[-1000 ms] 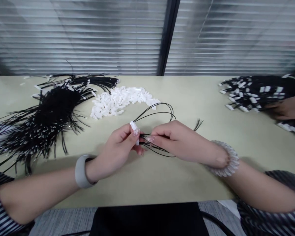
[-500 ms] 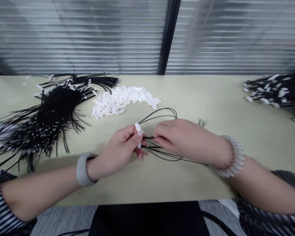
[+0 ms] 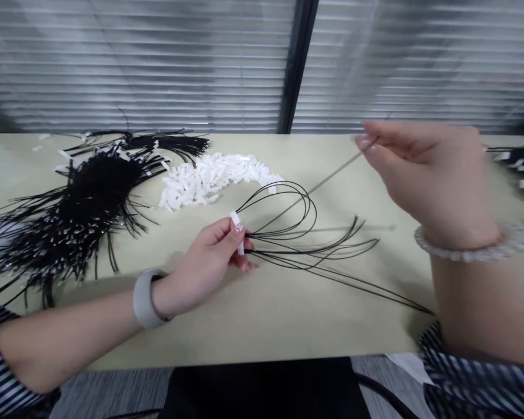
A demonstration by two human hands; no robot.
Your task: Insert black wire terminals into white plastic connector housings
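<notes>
Our left hand pinches a small white connector low over the bench, thin black wires fanning from it in loops. Our right hand, raised, pinches one wire taut.

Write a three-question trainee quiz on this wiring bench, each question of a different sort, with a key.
1. True or false: the left hand pinches a white connector that black wires run out of.
2. Multiple choice: the right hand is (A) flat on the table, (B) raised, pinching one thin wire, (C) inside the pile of white connectors.
3. Fill in: the big heap of loose black wires lies to the ____ of the pile of white connectors.

Key: 1 true; 2 B; 3 left. The thin wire in question 2 slants down from the fingertips toward the connector; motion blur hides where it ends.
</notes>
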